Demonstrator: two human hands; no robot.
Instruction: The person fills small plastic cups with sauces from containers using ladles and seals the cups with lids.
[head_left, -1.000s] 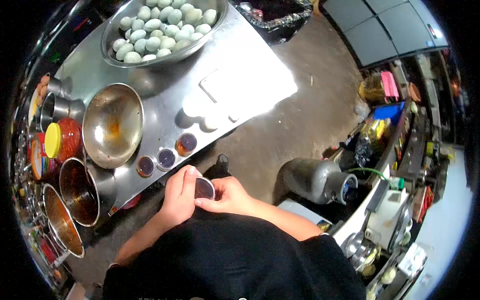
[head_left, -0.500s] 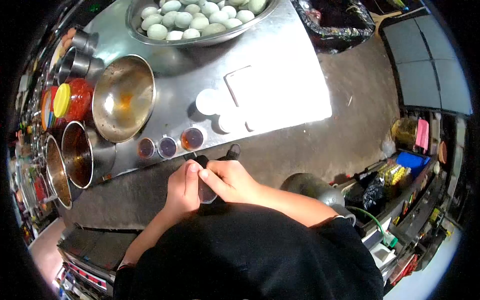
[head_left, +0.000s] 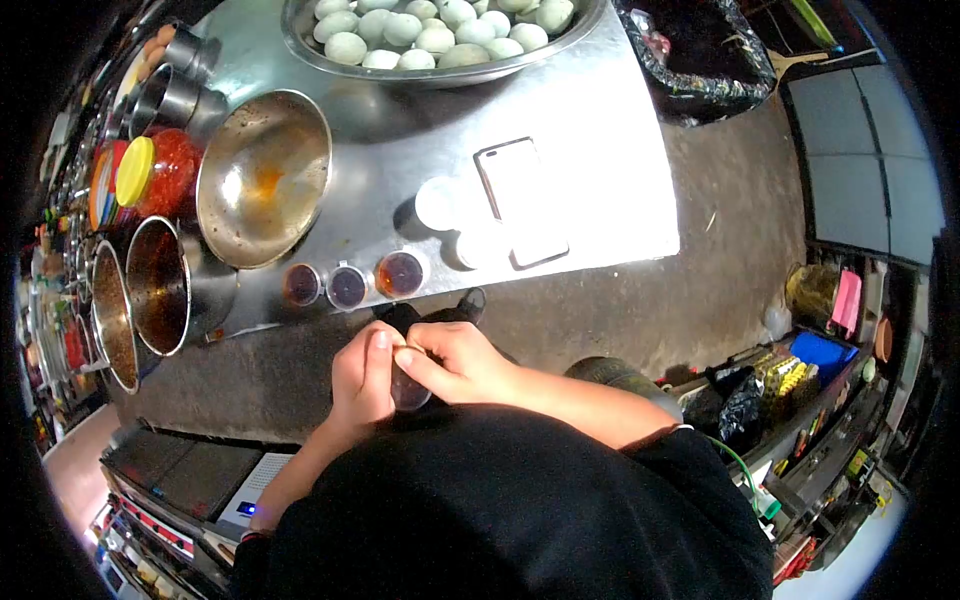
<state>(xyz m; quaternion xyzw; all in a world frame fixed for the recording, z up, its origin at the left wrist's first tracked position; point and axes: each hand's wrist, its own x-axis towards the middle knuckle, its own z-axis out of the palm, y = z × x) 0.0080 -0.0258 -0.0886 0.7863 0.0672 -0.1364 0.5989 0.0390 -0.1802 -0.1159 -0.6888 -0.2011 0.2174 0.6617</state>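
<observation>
Closest in, just above the black shirt (head_left: 510, 490), the left hand (head_left: 362, 375) and right hand (head_left: 455, 362) are both closed around a small translucent cup (head_left: 410, 392), thumb tips nearly meeting over its upper end; the other fingers' hold underneath, and whether a lid is seated, I cannot tell. The cup sits between the palms, short of the steel table (head_left: 600, 130) and over the floor (head_left: 690, 300). It looks like thin plastic: probably light, with walls that give under a squeeze and turn slick if wet, so the stiffer rim and the base should make the surest hold, kept level in case it contains liquid. Beyond the hands at twelve o'clock runs the table's near edge, with a cup of reddish-brown liquid (head_left: 400, 274) close to it; two darker cups (head_left: 347, 287) (head_left: 303, 285) stand beside it towards ten and eleven, so a low sweep that way could knock them. Open floor at two to three o'clock gives the elbows most room. Farther on, a white phone (head_left: 520, 190) lies at one o'clock beside round white items, a stained steel bowl (head_left: 228, 190) stands at eleven, and the egg-filled basin (head_left: 450, 80) marks twelve.
</observation>
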